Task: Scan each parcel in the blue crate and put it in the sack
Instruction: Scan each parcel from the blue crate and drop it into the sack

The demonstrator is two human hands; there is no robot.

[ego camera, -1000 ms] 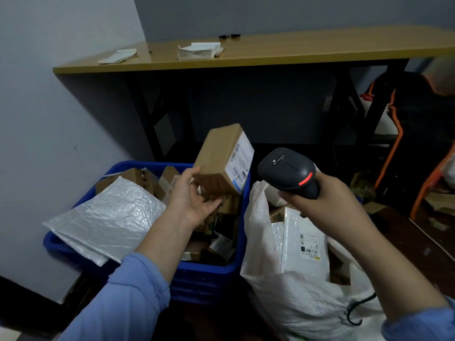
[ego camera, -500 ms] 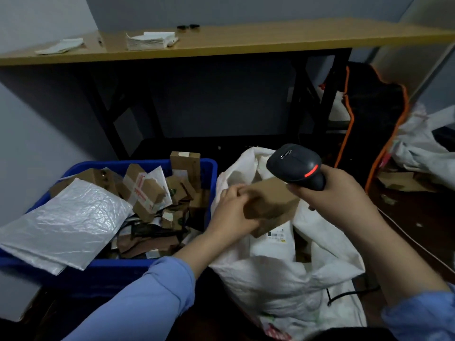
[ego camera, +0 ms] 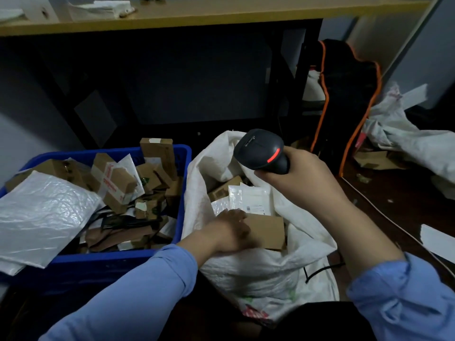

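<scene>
Left hand (ego camera: 230, 230): down in the mouth of the sack (ego camera: 258, 274), laid over the left end of a brown cardboard box (ego camera: 267, 232). It is blurred, so I cannot tell whether it grips the box or only touches it.
Cardboard box: inside the sack at its near edge, lying flat on white padded envelopes (ego camera: 251, 199).
Right hand (ego camera: 302, 178): fingers (ego camera: 270, 174) curled tight round the handle of a black scanner (ego camera: 261, 151) (its red strip glows), held above the sack's far edge.
Sack: white, woven, open, standing against the right wall of the blue crate (ego camera: 183, 183).
Blue crate: heaped with small cardboard parcels (ego camera: 118, 180); a white bubble mailer (ego camera: 41, 215) drapes over its left edge.
Worktop (ego camera: 221, 13): behind both, with papers (ego camera: 98, 8) near its left end.
</scene>
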